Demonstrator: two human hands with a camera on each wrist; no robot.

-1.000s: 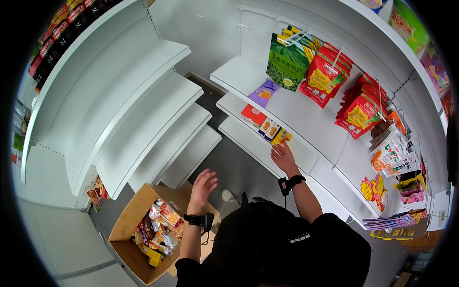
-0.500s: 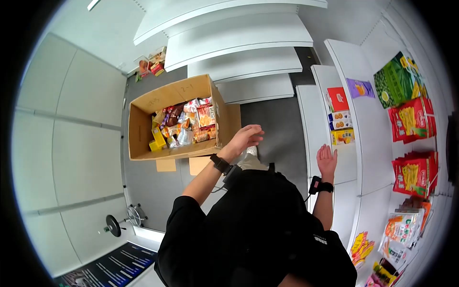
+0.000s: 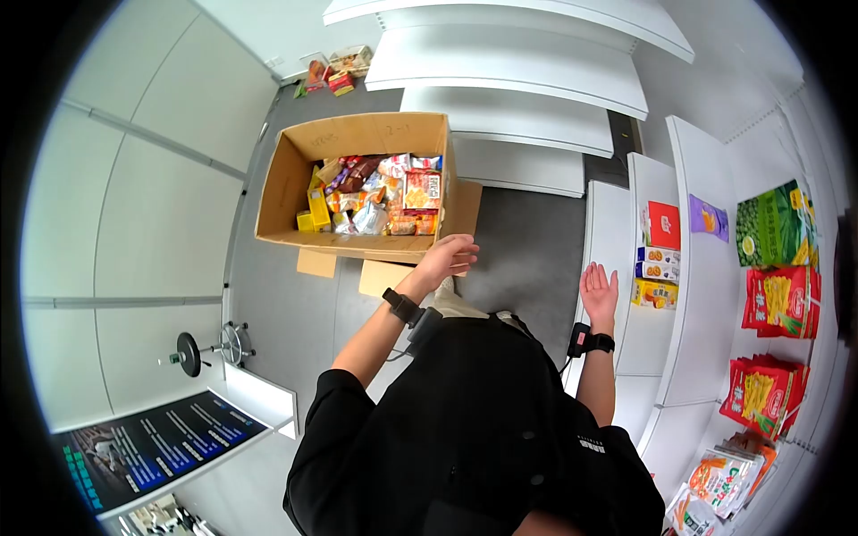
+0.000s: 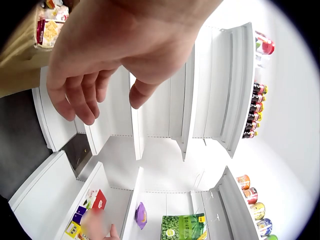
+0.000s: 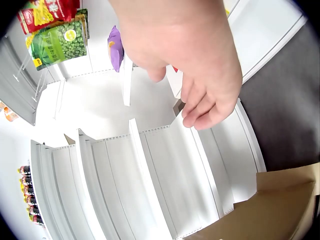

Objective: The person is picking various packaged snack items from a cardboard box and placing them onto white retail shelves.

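Observation:
My left hand [image 3: 450, 257] hangs near the front right corner of a cardboard box [image 3: 357, 134] in the head view, fingers loosely bent and holding nothing. Packaged snacks fill the box, among them a red and white packet [image 3: 422, 189] and yellow cartons [image 3: 314, 210]. The right hand [image 3: 600, 290] is held palm up with relaxed fingers, beside the right-hand shelves and empty. On a low shelf close to it sit a red box [image 3: 662, 224], blue-and-white boxes [image 3: 658, 263] and a yellow box [image 3: 655, 294]. In the right wrist view, that hand [image 5: 197, 65] has nothing in its fingers.
White shelving [image 3: 509, 62] stands behind the box. The right-hand shelves bear a purple bag [image 3: 709, 217], a green bag [image 3: 776, 223] and red bags [image 3: 782, 302]. More packages [image 3: 342, 83] lie on the floor at the back, and a wheeled stand [image 3: 234, 344] is at left.
The head view has swung left, bringing the cardboard box toward the middle. My left hand now appears near the box's corner; the right hand stays empty beside the low shelf boxes.

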